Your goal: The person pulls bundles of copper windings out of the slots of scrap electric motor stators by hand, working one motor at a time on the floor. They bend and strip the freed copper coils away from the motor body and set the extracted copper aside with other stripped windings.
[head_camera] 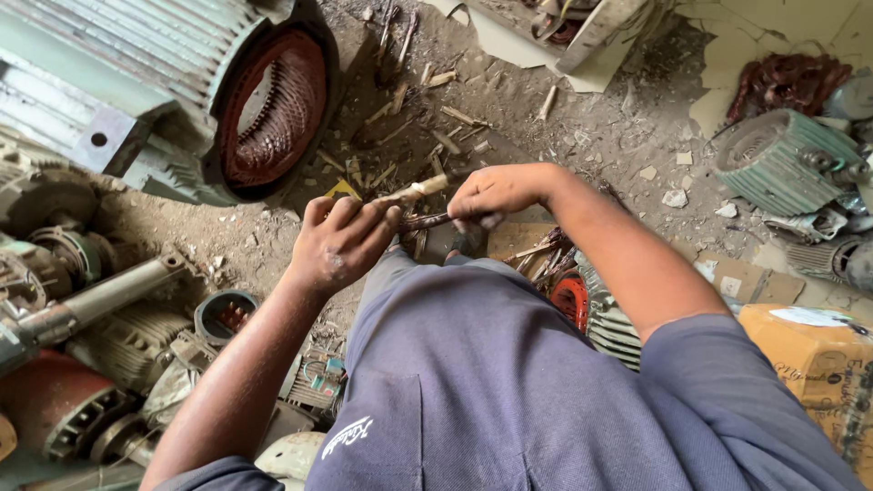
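Note:
My left hand (341, 244) is closed around a pale wooden-handled tool (414, 191) whose handle sticks out up and to the right. My right hand (496, 193) pinches a thin dark reddish strip (426, 221) that runs left toward the left hand. Both hands meet just above my knee, over a dirt floor littered with wood splinters (427, 109). What lies under the right hand's fingers is hidden.
A large grey-green motor stator (164, 82) with copper windings (273, 109) lies at top left. Rusty motor parts and a shaft (91, 305) crowd the left. A small ribbed green motor (782, 159) sits at right, a cardboard box (818, 364) at lower right.

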Tool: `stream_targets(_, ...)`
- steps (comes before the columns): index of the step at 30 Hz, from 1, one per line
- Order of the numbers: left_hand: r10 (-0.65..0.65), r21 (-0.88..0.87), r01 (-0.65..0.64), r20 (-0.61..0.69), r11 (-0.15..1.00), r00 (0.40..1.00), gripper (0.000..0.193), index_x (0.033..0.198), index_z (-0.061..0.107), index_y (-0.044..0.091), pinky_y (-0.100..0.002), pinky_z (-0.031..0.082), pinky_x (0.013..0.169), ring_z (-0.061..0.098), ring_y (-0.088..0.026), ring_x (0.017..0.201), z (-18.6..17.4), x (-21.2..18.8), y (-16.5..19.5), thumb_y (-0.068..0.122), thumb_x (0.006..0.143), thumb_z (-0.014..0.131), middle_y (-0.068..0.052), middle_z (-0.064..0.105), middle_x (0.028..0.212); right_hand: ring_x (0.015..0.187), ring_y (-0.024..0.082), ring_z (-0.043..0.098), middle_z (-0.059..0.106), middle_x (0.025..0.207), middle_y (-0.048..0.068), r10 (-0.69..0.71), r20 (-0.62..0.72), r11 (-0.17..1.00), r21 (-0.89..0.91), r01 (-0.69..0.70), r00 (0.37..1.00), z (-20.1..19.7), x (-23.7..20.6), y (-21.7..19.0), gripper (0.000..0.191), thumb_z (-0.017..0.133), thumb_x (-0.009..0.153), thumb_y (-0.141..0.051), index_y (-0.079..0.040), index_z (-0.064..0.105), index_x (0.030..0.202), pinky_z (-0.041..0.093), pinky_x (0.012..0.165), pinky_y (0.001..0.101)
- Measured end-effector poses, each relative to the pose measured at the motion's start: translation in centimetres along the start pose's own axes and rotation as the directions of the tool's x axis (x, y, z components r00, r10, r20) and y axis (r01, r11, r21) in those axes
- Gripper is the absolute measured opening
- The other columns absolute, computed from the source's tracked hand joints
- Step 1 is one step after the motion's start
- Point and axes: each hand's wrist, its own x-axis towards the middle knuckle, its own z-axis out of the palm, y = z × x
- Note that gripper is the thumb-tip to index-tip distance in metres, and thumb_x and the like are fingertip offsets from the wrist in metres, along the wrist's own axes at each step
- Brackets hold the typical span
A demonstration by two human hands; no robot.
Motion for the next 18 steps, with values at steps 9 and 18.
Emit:
stream_targets(9, -0.686, -0.434, 0.878, 0.576, 0.204, 0.444, 0.053, 0.125, 0.065, 0.013, -0.037, 0.048, 0.092, 0.062, -0.020, 0.106, 6.8, -4.2, -0.7, 0.058, 0.097, 0.065, -0.006, 0.067, 0.117, 0.078, 0.029, 0.070, 0.072, 0.076, 0.008, -0.121, -0.443, 0.622, -0.732, -0.280, 0.889, 4.5, -2.9, -2.7, 0.032, 0.058, 0.096, -0.047, -0.024, 0.079, 0.091, 0.051, 0.068, 0.0448)
stream_targets(18, -0.409, -0.647, 0.486, 0.756, -0.588, 0.512, 0.030, 0.106, 0.069, 0.006, -0.028, 0.054, 0.078, 0.068, -0.011, 0.082, 8.6, -1.3, -1.3, 0.034, 0.097, 0.070, -0.003, 0.072, 0.089, 0.070, 0.021, 0.062, 0.060, 0.071, -0.001, -0.654, -0.471, 0.313, -0.881, -0.355, 0.592, 5.3, -3.9, -3.2, 0.033, 0.076, 0.089, -0.045, -0.018, 0.061, 0.076, 0.044, 0.061, 0.0376)
